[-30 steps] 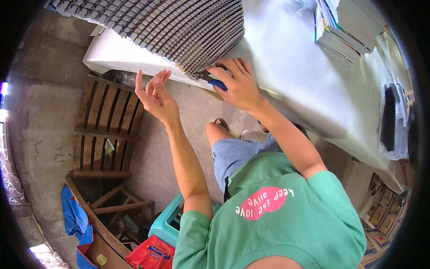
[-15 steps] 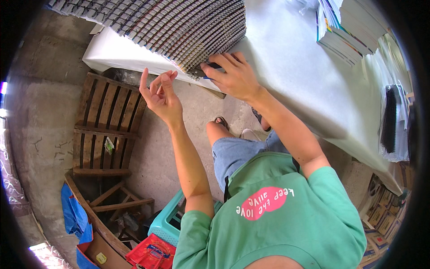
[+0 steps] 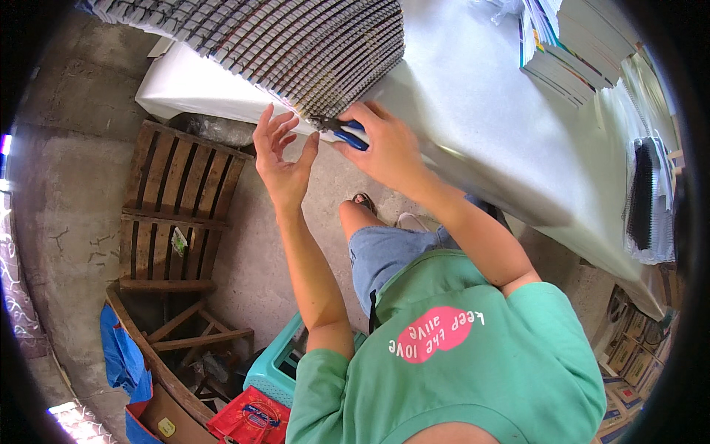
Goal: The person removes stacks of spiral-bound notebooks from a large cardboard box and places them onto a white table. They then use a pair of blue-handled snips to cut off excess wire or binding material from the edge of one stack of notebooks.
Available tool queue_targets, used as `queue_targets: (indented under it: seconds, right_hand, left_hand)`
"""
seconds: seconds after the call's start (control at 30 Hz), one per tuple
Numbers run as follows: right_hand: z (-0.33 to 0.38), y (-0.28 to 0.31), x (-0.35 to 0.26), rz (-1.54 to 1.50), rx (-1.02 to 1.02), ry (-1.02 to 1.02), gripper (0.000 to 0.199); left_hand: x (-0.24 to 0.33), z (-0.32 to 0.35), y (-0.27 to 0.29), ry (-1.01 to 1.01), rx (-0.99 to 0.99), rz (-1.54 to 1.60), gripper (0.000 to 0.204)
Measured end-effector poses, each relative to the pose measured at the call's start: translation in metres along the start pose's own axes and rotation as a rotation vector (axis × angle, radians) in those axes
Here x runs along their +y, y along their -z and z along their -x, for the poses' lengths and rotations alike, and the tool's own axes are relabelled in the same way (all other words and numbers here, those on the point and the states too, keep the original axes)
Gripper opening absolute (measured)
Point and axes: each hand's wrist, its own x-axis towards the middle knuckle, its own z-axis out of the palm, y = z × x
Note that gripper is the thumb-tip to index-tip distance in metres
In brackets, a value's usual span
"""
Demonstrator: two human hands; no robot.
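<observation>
A large stack of books with dark coil bindings [image 3: 296, 52] lies at the table's near edge, its rows of coils facing up. My right hand [image 3: 388, 152] is closed on blue-handled pliers [image 3: 350, 139] at the stack's near corner. The dark jaws reach the coil ends there; whether they grip a coil is too small to tell. My left hand [image 3: 284, 166] is raised just left of that corner, fingers apart and curved, holding nothing. Its thumb is close to the jaws.
The table [image 3: 473, 96] has a white cover. More books [image 3: 569, 70] stand at the far right, near a bundle of black coils [image 3: 642, 196]. Below left are a slatted wooden rack [image 3: 174, 200], a turquoise plastic stool [image 3: 274, 370] and a red bag [image 3: 251, 418].
My right hand has drawn back slightly toward me, showing more of the pliers' blue handles. My left hand has moved right, nearer the corner, and its fingers have turned toward the jaws.
</observation>
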Motion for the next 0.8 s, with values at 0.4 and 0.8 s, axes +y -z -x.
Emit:
queue_targets:
  seconds: [0.4,0.8]
  right_hand:
    - [0.005,-0.006,0.004,0.372,0.102,0.163,0.032]
    - [0.007,-0.010,0.005,0.335,0.130,0.161,0.031]
  left_hand:
    - [0.008,-0.006,-0.005,0.022,0.021,-0.095,0.071]
    - [0.002,-0.004,-0.008,0.015,0.047,-0.079,0.069]
